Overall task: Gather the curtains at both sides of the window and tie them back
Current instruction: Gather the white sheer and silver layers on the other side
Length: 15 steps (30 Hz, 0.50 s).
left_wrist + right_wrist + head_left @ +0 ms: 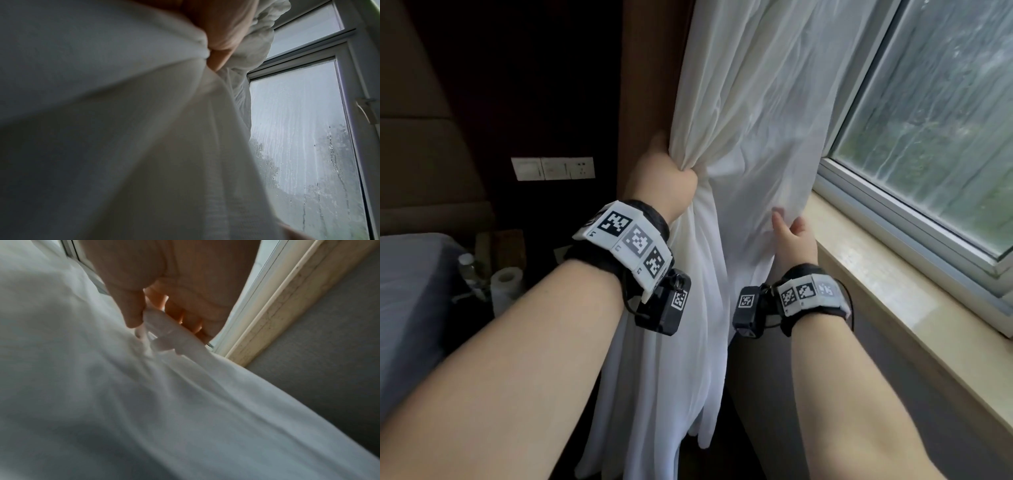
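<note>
A white sheer curtain (750, 130) hangs at the left side of the window (935, 113). My left hand (669, 178) grips a bunch of its cloth at the left edge, fingers curled round the gathered folds. In the left wrist view the curtain (123, 129) fills the frame and bunches under my left hand (218, 42). My right hand (791, 233) is lower and further right, near the sill. In the right wrist view my right hand (150, 318) pinches a fold of the curtain (144, 402) between thumb and fingers. No tieback shows.
A pale stone sill (887, 291) runs along the right under the wet window pane. A dark brown curtain or panel (650, 68) stands behind the sheer. At left are a wall switch plate (553, 168), a bed edge (410, 308), a bottle (467, 270) and a paper roll (505, 284).
</note>
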Tool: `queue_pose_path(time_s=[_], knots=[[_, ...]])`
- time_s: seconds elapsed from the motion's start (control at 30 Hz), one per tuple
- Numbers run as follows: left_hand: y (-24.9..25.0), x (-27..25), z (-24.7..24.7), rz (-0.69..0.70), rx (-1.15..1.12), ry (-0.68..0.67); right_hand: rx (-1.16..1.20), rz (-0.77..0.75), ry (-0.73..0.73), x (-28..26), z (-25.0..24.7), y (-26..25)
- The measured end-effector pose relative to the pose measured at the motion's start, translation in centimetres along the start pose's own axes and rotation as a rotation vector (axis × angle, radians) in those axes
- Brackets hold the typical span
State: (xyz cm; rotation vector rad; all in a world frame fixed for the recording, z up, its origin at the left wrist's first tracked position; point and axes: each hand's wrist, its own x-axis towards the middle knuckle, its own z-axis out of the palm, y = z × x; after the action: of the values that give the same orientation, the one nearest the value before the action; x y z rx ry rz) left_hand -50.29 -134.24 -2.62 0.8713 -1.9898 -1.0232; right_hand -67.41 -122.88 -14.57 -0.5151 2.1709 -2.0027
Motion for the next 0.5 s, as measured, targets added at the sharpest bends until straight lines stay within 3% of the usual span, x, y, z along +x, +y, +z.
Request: queue_pose_path(time_s=[0.1, 0.23, 0.37, 0.5], knots=[[0.3, -0.1, 0.7, 0.014, -0.027, -0.034, 0.05, -0.118, -0.058, -2.3, 0.6, -0.2], [0.6, -0.2, 1.3, 0.006, -0.03, -0.06, 0.208, -0.03, -0.176, -4.1, 1.4, -2.0], [0.6, -0.3, 1.5, -0.006, -0.015, -0.048, 0.137, -0.063, -0.395, -5.4, 1.8, -4.0], [0.4, -0.1, 1.5, -0.001, -0.021, -0.068, -0.149, -0.295, -0.452, -6.9, 2.8, -5.5]])
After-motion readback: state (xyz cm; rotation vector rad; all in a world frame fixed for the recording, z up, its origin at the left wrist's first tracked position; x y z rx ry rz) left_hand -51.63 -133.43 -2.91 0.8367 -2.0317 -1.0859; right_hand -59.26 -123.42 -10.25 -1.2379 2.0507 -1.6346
